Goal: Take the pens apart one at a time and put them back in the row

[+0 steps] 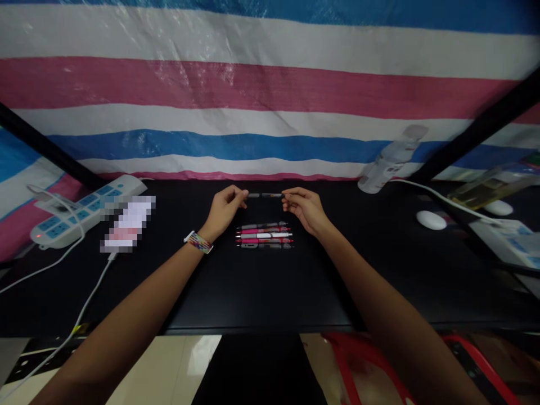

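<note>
A dark pen (265,195) lies level between my two hands, just above or on the black desk near its back edge; I cannot tell if it touches. My left hand (228,208) pinches its left end between thumb and fingers. At the pen's right end, my right hand (307,207) grips with thumb and fingertips. Below the hands, several pens lie side by side in a row, among them a white pen (270,235), a pink and grey pen (261,229) and a grey pen (264,245). A colourful woven band (198,242) circles my left wrist.
On the left are a white power strip (76,216) and a blurred-out phone (129,225) on a white cable. To the right stand a clear bottle (388,163) and a white mouse (431,220). A striped sheet (270,90) hangs behind the black desk (261,292).
</note>
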`<state>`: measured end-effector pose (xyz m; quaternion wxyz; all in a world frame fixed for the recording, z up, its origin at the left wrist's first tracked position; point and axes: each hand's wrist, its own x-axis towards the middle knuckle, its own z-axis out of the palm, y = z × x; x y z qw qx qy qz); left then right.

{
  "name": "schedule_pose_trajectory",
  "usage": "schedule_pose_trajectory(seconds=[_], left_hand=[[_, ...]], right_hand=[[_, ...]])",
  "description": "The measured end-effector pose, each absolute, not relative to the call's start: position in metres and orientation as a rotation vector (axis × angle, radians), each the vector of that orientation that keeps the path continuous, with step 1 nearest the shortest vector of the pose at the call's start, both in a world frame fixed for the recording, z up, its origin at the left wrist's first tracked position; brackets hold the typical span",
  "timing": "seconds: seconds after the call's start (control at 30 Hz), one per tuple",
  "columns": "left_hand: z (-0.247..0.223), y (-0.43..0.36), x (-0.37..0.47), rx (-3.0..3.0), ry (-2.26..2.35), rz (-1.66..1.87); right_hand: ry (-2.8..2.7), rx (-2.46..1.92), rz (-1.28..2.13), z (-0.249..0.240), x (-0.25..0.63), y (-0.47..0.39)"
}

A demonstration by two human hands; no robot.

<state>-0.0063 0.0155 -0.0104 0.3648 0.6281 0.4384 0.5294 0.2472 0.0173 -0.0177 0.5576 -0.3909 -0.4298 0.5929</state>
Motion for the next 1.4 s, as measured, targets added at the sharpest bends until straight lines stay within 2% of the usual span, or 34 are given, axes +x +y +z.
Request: schedule_pose_trajectory(seconds=[0.23, 1.4], left_hand=[[-0.012, 0.016, -0.007, 1.543, 1.008, 1.328], [-0.02, 0.018, -0.007, 1.728, 1.078, 1.318]], right_hand=[[-1.0, -0.926, 1.412, -0.017, 0.248, 0.018], [-1.046, -0.949, 1.334, -0.018, 0.249, 0.017]])
